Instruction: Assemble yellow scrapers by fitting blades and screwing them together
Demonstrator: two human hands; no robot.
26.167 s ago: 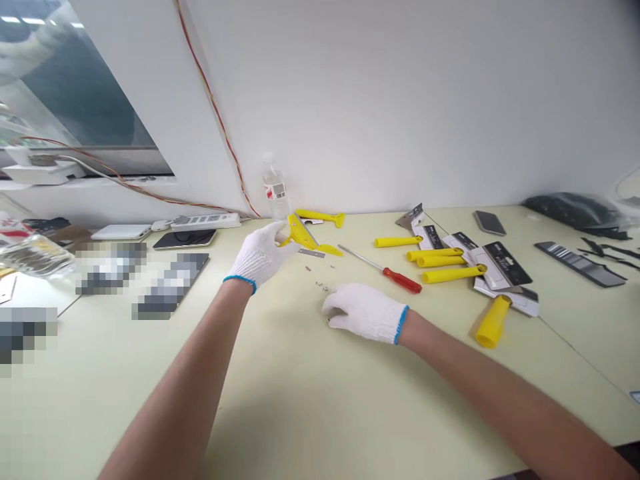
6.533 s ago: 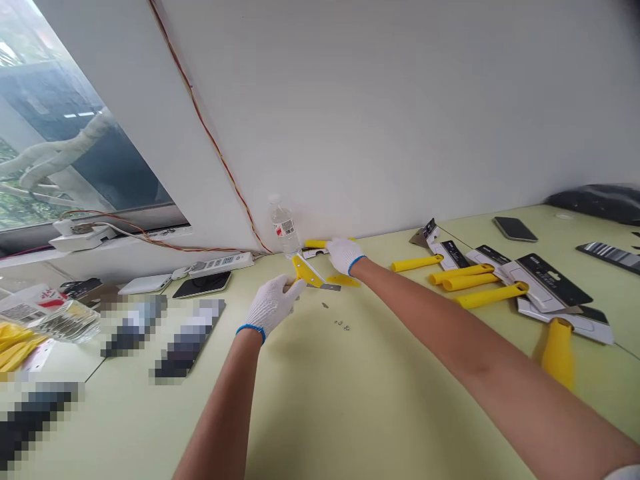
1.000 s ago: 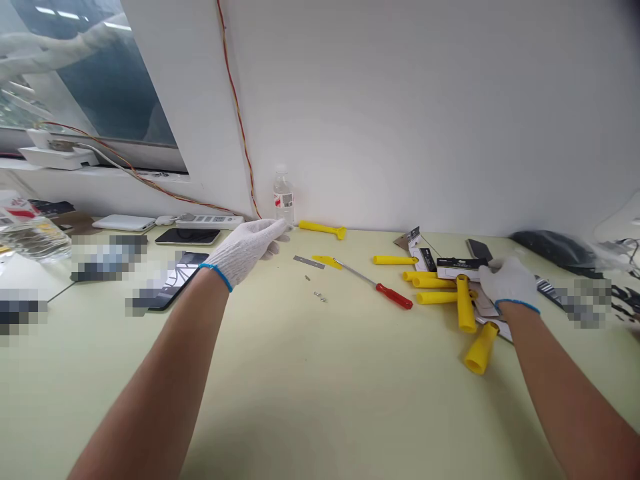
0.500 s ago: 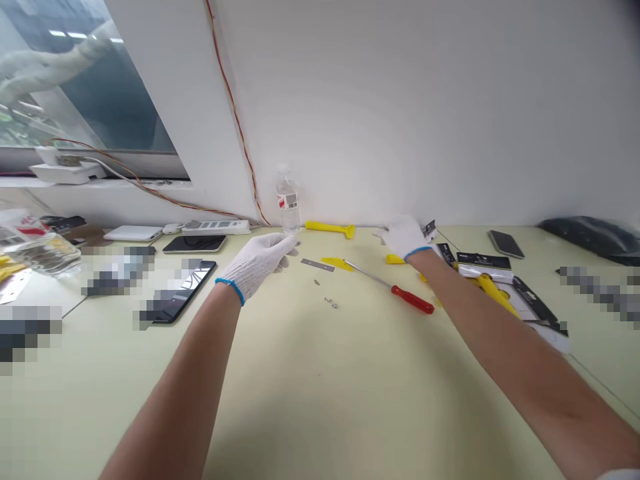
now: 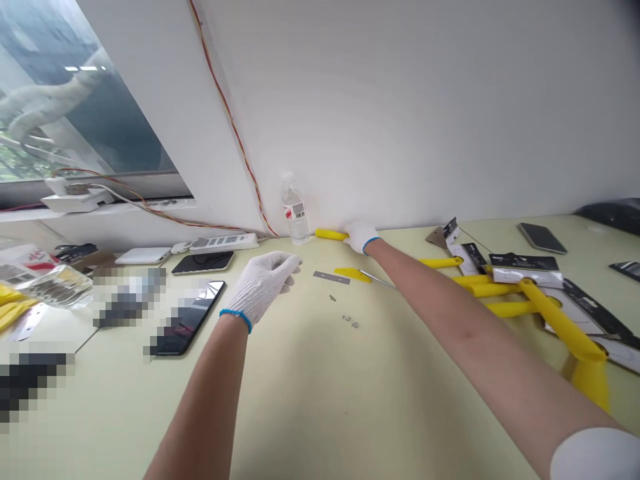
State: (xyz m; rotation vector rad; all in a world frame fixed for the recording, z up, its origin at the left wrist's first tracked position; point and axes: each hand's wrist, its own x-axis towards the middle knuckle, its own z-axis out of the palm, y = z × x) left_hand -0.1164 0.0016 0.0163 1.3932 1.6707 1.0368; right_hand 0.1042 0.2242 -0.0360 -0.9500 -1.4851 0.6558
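Note:
Both my hands wear white knit gloves with blue cuffs. My left hand (image 5: pixel 265 283) hovers over the table, fingers curled toward the thumb; whatever they may hold is hidden. By the wall, my right hand (image 5: pixel 361 237) covers the head end of a yellow scraper (image 5: pixel 330 234), its fingers mostly hidden and its handle pointing left. Between the hands lie a flat grey blade (image 5: pixel 331 277) and a flat yellow plastic piece (image 5: pixel 353 274). A screwdriver's metal shaft (image 5: pixel 376 278) touches that piece; my right forearm hides its handle. Nearer me are small screws (image 5: pixel 355 325) and a tiny metal bit (image 5: pixel 333 298).
A water bottle (image 5: pixel 296 210) stands against the wall. Phones (image 5: pixel 203 263) and a power strip (image 5: pixel 225 243) lie on the left. Several yellow scraper handles (image 5: pixel 500 289) and black-and-white packages (image 5: pixel 525 262) are piled on the right, beside another phone (image 5: pixel 543 238).
My right hand has moved left along the wall, from beside the packages to the yellow scraper. My left hand keeps its curled shape. The view has shifted slightly.

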